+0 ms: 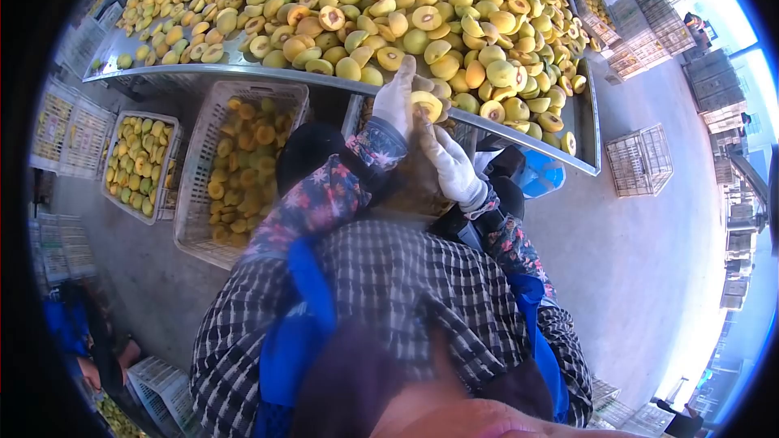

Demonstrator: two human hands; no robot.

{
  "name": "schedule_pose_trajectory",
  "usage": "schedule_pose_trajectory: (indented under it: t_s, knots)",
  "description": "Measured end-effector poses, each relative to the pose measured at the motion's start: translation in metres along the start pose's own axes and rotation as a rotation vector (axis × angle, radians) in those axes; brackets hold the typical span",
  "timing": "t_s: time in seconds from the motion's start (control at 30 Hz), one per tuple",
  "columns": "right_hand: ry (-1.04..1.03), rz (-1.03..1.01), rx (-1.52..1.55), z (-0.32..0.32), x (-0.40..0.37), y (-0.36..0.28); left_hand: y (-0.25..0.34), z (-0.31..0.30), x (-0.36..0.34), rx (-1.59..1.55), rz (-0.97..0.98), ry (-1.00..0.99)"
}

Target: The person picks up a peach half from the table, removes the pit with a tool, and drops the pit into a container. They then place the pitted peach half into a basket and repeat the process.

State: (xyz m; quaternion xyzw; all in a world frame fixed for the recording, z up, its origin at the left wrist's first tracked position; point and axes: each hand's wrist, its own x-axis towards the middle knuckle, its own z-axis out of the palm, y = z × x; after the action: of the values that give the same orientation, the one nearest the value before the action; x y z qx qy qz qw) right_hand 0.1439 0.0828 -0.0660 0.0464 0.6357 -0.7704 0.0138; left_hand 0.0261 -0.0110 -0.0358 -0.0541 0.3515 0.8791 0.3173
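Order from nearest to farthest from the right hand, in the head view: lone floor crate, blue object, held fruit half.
1. Held fruit half, left of the right hand.
2. Blue object, on its right side.
3. Lone floor crate, farther right.

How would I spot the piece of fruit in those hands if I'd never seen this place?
Look for the big metal table heaped with yellow-green fruit. At its near edge, the white-gloved left hand and right hand are close together. Between them is the fruit half, cut face and brown centre showing; unlike similar halves in the heap, it alone is being held.
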Motion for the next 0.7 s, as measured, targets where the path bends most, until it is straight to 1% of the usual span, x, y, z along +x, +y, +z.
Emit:
schedule_pose_trajectory:
  t_s: [0.03,0.1,0.17,0.27,0.3,0.37,0.43,0.47,0.5,0.53,0.57,0.6,0.63,0.7]
  knots:
    - [0.048,-0.032,-0.142,-0.002,-0.001,0.004,0.001,0.001,-0.001,0.012,-0.003,0.013]
    - [0.021,-0.275,-0.522,-0.005,0.003,0.005,0.002,0.003,-0.002,0.003,-0.007,0.038]
    - [0.05,-0.368,-0.678,-0.005,0.005,0.004,0.002,0.003,-0.001,-0.034,-0.012,0.064]
    - [0.046,-0.445,-0.849,-0.001,-0.004,0.01,0.003,-0.022,0.03,-0.342,-0.083,0.024]
    - [0.039,-0.463,-0.897,-0.001,-0.009,0.012,0.014,-0.011,0.025,-0.49,-0.075,0.116]
    - [0.005,-0.378,-0.904,-0.009,-0.014,0.02,0.03,-0.009,0.013,-0.255,0.042,0.114]
    - [-0.022,-0.277,-0.863,-0.031,-0.015,0.03,0.039,-0.052,0.038,-0.066,0.188,0.03]
    - [-0.04,-0.235,-0.961,-0.047,-0.019,0.043,0.057,-0.055,0.022,0.307,0.468,0.083]
    - [-0.043,-0.147,-0.981,-0.052,-0.025,0.04,0.079,-0.061,0.006,0.685,0.742,0.132]
    - [-0.041,-0.061,-0.996,-0.053,-0.031,0.035,0.112,-0.082,0.008,1.024,0.467,0.211]
    - [-0.035,0.024,-1.009,-0.055,-0.034,0.033,0.128,-0.087,0.0,1.611,0.551,0.405]
    - [-0.027,0.072,-0.999,-0.058,-0.037,0.039,0.135,-0.118,0.012,1.784,0.475,0.475]
    - [-0.03,0.061,-1.009,-0.057,-0.038,0.04,0.144,-0.105,0.005,1.76,0.277,0.449]
    - [-0.03,0.034,-1.035,-0.056,-0.038,0.039,0.14,-0.109,0.021,1.856,0.526,0.277]
